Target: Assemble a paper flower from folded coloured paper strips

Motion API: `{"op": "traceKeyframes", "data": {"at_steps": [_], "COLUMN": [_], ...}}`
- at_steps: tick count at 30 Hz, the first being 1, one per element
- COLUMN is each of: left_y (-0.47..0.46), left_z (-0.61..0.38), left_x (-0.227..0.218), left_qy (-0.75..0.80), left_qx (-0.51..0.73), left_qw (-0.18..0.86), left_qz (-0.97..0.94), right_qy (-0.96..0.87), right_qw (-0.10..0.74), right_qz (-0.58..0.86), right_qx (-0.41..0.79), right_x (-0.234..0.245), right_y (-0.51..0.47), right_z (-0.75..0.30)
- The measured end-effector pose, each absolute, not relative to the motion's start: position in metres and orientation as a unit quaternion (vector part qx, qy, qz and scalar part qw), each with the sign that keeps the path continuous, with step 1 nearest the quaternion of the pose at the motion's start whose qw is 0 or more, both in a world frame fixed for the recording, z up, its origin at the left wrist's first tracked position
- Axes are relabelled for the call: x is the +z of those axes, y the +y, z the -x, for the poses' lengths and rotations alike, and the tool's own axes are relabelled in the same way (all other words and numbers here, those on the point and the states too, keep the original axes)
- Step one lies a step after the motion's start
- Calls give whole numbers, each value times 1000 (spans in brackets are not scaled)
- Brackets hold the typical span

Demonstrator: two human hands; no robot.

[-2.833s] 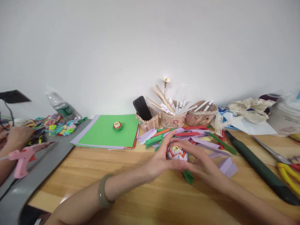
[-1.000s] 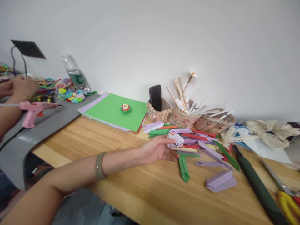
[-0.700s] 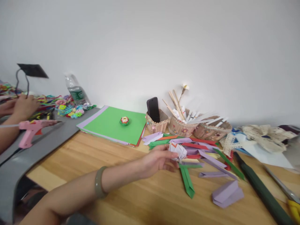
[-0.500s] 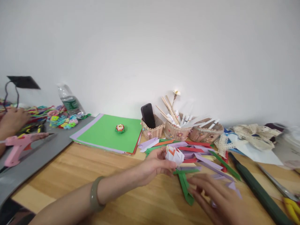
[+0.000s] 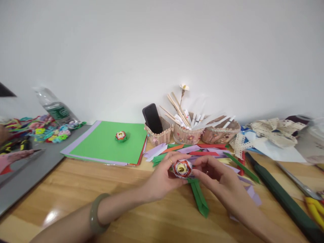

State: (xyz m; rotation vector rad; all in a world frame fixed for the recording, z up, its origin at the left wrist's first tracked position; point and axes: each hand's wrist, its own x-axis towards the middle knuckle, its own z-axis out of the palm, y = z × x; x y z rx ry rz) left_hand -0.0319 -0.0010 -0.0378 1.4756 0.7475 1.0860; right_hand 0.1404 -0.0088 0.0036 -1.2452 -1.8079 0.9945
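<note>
A small folded paper flower [image 5: 182, 168], white with red edges and a yellow centre, is held just above the wooden table. My left hand [image 5: 160, 177] grips its left side, fingers curled round it. My right hand [image 5: 217, 177] pinches its right side. A folded green paper strip [image 5: 198, 198] lies on the table right below the flower. Behind the hands lies a heap of purple, red and green folded strips [image 5: 202, 152]. A second finished paper flower [image 5: 120, 136] sits on the green paper sheets [image 5: 101, 145].
Three stick-built holders [image 5: 187, 134] with a phone [image 5: 152, 118], sticks and paper rolls stand at the wall. A dark green roll [image 5: 280, 192], metal ruler, yellow-handled tool [image 5: 315, 211] and lace lie right. At left: a water bottle [image 5: 54, 109], colourful bits, another person's pink glue gun [image 5: 10, 160].
My right hand came back into view and closed on the flower's right side. The flower has turned so its yellow centre faces me. The view swung back to the right.
</note>
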Motion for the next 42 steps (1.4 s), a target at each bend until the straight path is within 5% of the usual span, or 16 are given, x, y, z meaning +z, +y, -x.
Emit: {"op": "traceKeyframes", "data": {"at_steps": [19,42], "left_y": [-7,-6], "left_z": [34,35], "left_x": [-30,-33], "left_qy": [277,290], "left_qx": [388,384], "left_qw": [806,810], "left_qz": [-352,-336], "right_qy": [-807,-792], "right_qw": [382,410], "right_qz": [384,399], "right_qx": [235,214], "right_x": [-17,-13], "right_y": [-12,-18], "right_z": [-149,-148]}}
